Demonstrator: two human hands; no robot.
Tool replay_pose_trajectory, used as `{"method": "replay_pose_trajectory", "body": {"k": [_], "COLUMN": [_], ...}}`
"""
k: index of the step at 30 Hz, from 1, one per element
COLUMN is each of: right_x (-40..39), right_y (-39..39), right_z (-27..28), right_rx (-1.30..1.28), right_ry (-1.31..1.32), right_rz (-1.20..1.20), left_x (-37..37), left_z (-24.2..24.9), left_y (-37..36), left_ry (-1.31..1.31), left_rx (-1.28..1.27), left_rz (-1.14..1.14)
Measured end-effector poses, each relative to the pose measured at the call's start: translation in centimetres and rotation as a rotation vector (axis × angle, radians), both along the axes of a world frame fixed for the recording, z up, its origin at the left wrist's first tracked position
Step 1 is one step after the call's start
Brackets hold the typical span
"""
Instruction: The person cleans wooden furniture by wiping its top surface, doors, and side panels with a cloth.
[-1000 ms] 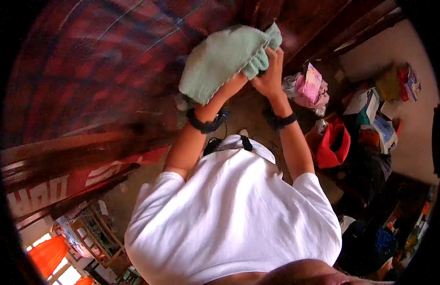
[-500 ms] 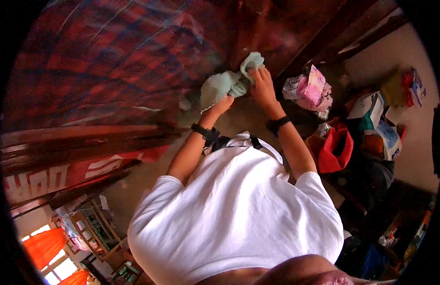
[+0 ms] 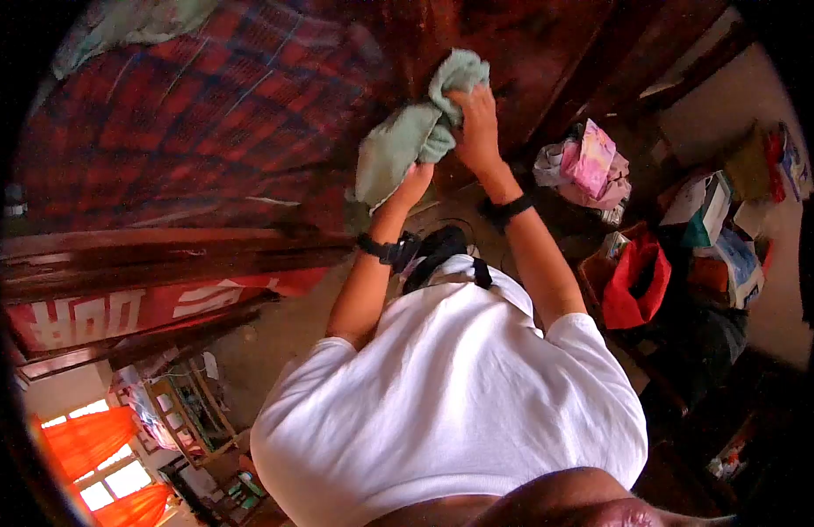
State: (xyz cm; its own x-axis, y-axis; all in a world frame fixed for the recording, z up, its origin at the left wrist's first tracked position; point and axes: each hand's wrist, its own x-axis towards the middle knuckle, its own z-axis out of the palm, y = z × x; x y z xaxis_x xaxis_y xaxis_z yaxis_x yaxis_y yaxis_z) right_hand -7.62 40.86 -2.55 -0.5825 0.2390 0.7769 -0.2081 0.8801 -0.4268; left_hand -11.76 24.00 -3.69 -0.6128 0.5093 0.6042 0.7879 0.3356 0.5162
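Note:
A pale green cloth [image 3: 396, 151] is bunched between my two hands, in front of my body at the upper middle. My left hand [image 3: 413, 183] is closed on its lower part, with most of the fingers hidden under the folds. My right hand [image 3: 478, 127] grips the upper end, its fingers bent over the cloth. Beyond my left hand spreads a red and blue plaid cover [image 3: 223, 114]. Dark reddish wood [image 3: 521, 70] lies behind my right hand.
Pink and white bundled fabric [image 3: 591, 167] lies right of my right hand, near a red bag [image 3: 636, 279] and piled boxes [image 3: 705, 211]. A dark wooden rail [image 3: 179, 255] edges the plaid cover; another greenish cloth [image 3: 135, 25] lies at the upper left.
Both hands and the green cloth have moved slightly up in the view, the right hand more. The view has shifted, and the greenish cloth at the upper left now shows.

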Motion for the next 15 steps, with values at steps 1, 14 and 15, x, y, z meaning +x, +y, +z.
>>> {"method": "replay_pose_trajectory", "body": {"k": [1,14,15], "right_x": [0.7,5.0,4.9], "right_y": [-0.2,0.6,0.8], "right_z": [-1.6,1.9,2.6], "right_rx": [-0.012,-0.224,-0.217], "right_ry": [-0.135,-0.134,-0.086], "right_rz": [-0.03,0.003,-0.021], "left_x": [0.3,-0.6,-0.7], "left_z": [-0.6,7.5,6.9], "left_y": [-0.3,2.3,2.2], "left_ry": [0.047,-0.393,-0.422], "left_rx": [-0.055,0.095,0.123], "left_rz": [0.039,-0.236,-0.205]}}
